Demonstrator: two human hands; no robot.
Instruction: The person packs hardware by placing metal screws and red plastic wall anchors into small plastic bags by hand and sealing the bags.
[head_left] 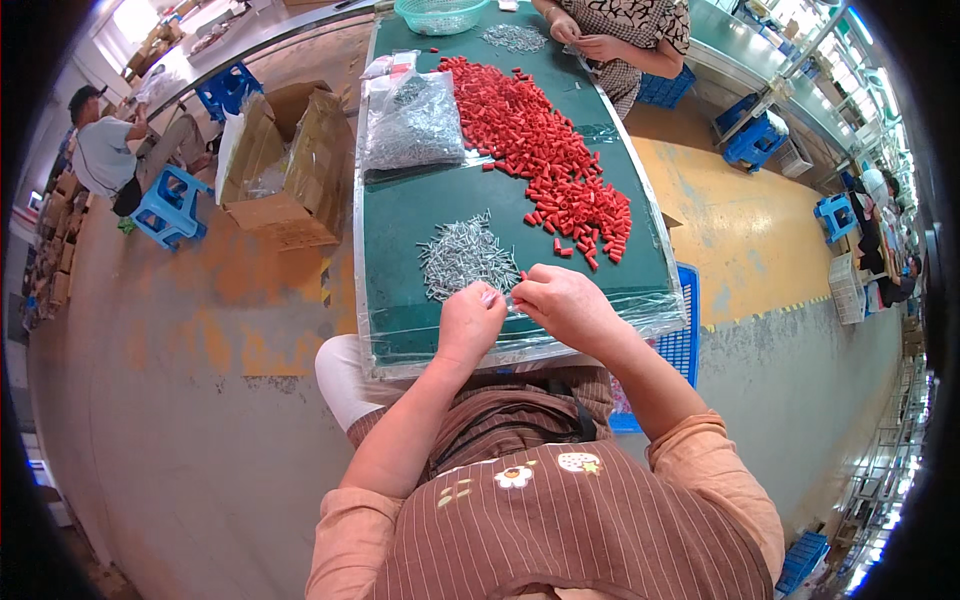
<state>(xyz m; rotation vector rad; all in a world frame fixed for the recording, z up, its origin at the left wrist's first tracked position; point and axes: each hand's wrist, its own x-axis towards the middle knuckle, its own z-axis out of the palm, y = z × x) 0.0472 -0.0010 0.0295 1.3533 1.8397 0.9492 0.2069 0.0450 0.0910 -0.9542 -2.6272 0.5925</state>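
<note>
My left hand [474, 320] and my right hand [567, 306] are close together over the near edge of the green tabletop [390, 225]. Both have their fingers closed in a pinch. A small red plastic tube [522, 275] shows at my right fingertips. Whatever my left fingers hold is too small and covered to name. Just beyond my left hand lies a loose heap of small silver screws [465, 258]. A long heap of red plastic tubes [535, 145] spreads from the middle of the table toward its right edge.
A clear bag of metal pieces [415, 130] lies at the table's left, a green basin [440, 14] at its far end. Opposite, a co-worker's hands [590, 42] work beside another small metal heap [514, 38]. A cardboard box [285, 200] stands left; a blue crate [683, 345] sits at the right.
</note>
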